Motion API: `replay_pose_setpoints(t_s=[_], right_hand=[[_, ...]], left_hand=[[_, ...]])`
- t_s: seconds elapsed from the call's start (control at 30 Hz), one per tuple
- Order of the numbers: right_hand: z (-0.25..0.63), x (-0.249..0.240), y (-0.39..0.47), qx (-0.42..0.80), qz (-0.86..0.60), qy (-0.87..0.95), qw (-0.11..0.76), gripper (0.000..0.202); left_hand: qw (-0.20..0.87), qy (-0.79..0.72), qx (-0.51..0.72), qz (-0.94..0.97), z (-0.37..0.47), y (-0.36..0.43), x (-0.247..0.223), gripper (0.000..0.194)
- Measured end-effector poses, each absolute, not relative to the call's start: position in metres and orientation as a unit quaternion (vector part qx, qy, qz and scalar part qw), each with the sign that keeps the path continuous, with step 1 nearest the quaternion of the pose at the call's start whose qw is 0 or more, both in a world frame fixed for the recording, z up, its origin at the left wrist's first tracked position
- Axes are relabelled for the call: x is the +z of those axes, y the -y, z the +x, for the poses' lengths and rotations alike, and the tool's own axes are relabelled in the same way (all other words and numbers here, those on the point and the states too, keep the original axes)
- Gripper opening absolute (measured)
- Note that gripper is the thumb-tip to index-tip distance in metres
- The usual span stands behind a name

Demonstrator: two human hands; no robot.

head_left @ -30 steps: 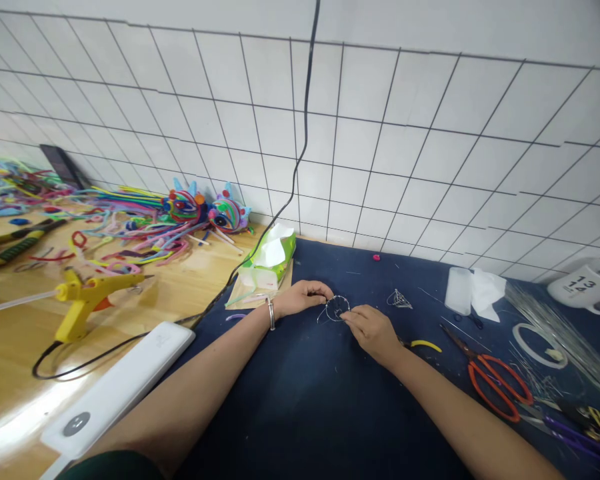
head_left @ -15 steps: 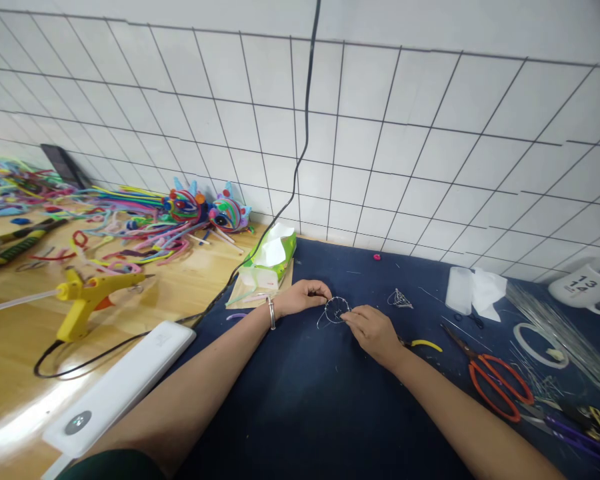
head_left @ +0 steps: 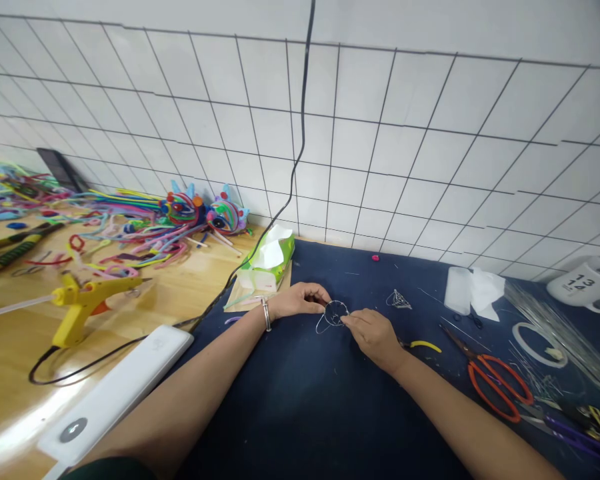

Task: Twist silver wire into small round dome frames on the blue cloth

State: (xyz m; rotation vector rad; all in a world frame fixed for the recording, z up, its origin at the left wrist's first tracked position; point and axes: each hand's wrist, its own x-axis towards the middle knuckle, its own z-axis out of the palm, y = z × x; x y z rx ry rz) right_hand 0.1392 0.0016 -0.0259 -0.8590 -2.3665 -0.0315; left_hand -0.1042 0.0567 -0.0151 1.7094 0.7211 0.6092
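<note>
Pinching wire ring (head_left: 336,316) at its right edge: right hand (head_left: 373,335), thumb and fingertips together on it. Left hand (head_left: 300,300) at left edge (cannot tell whether bent fingers grip). Ring between hands, over dark blue mat (head_left: 290,407).

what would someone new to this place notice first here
Probably the bright yellow glue gun on the wooden table at the left, with a tangle of colourful pipe cleaners behind it. Next, perhaps, the small wire ring near the middle, between the left grip and the right grip. The orange-handled scissors also stand out, lying on the dark blue cloth at the right.
</note>
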Motion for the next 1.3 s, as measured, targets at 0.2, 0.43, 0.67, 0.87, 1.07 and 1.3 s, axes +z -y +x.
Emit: replay_pose_setpoints(t_s=[0.2, 0.43, 0.67, 0.87, 1.07, 1.3], right_hand=[[0.140, -0.027, -0.001, -0.041, -0.316, 0.900, 0.296, 0.023], [0.142, -0.028, -0.002, -0.048, -0.310, 0.904, 0.289, 0.023], [0.142, -0.025, -0.002, -0.059, -0.304, 0.903, 0.296, 0.023], [0.143, -0.023, -0.003, -0.073, -0.306, 0.900, 0.300, 0.024], [0.144, -0.020, -0.002, -0.082, -0.306, 0.897, 0.308, 0.025], [0.144, -0.018, -0.004, -0.061, -0.306, 0.895, 0.318, 0.028]], left_hand=[[0.545, -0.291, 0.226, 0.753, -0.107, -0.058, -0.013, 0.041], [0.484, -0.299, 0.234, 0.788, -0.102, -0.055, -0.013, 0.043], [0.515, -0.302, 0.276, 0.753, -0.095, -0.050, -0.011, 0.043], [0.530, -0.316, 0.293, 0.731, -0.091, -0.048, -0.012, 0.033], [0.514, -0.339, 0.315, 0.722, -0.089, -0.047, -0.015, 0.026], [0.488, -0.357, 0.345, 0.718, -0.088, -0.042, -0.020, 0.016]])
